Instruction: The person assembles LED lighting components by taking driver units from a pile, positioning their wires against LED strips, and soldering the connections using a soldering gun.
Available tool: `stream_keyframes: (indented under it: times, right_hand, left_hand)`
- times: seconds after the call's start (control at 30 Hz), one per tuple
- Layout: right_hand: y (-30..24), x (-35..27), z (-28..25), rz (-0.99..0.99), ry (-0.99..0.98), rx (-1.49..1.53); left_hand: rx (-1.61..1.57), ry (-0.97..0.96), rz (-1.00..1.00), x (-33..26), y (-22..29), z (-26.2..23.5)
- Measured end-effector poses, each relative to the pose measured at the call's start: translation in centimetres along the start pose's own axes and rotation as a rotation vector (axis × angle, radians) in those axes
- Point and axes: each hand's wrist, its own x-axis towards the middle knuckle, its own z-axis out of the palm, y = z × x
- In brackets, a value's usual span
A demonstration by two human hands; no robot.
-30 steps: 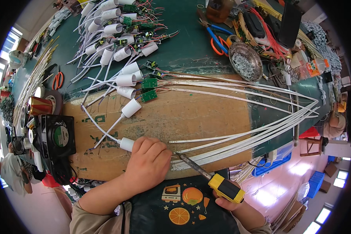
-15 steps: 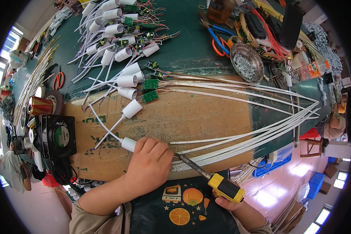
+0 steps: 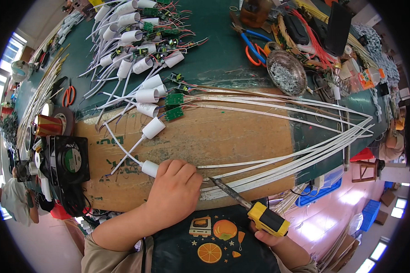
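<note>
Left hand (image 3: 173,195) presses down on white capped lead (image 3: 149,168); right hand (image 3: 271,236) grips yellow-handled soldering iron (image 3: 248,207), tip just beside left fingers.

Two hands, one soldering iron (image 3: 255,210), one black fan (image 3: 67,159), one metal dish (image 3: 286,72), three green circuit boards at twelve o'clock.
</note>
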Motion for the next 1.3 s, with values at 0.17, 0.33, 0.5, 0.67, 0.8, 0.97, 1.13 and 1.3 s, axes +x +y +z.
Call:
stream_keyframes:
  times: [0.17, 0.33, 0.5, 0.67, 0.8, 0.97, 1.13, 1.3]
  right_hand:
    - [0.2, -0.3, -0.2, 0.003, -0.002, 0.023]
    - [0.5, -1.1, -0.6, 0.07, 0.023, 0.073]
    - [0.7, -1.6, -0.6, 0.102, 0.047, 0.107]
    - [0.7, -1.6, -0.6, 0.069, 0.047, 0.053]
    - [0.5, -1.3, -0.5, 0.041, 0.05, 0.022]
    - [0.4, -1.3, -0.4, 0.044, 0.068, 0.045]
    - [0.7, -1.4, -0.6, 0.024, 0.054, 0.0]
    - [0.5, -1.3, -0.5, 0.034, 0.067, 0.015]
  left_hand:
    - [0.004, 0.001, 0.0, 0.1, 0.0, 0.1]
    - [0.001, 0.006, 0.002, 0.0, 0.0, 0.1]
    - [-0.003, 0.02, 0.006, 0.0, -0.1, 0.2]
    - [-0.013, 0.025, 0.01, -0.1, -0.1, 0.3]
    - [-0.009, 0.022, 0.011, -0.1, -0.3, 0.4]
    - [-0.142, 0.087, -0.018, -0.1, -0.4, 0.2]
    - [-0.214, 0.099, 0.029, -0.2, -1.2, 0.2]
    - [-0.196, 0.146, 0.024, -0.3, -1.1, 0.9]
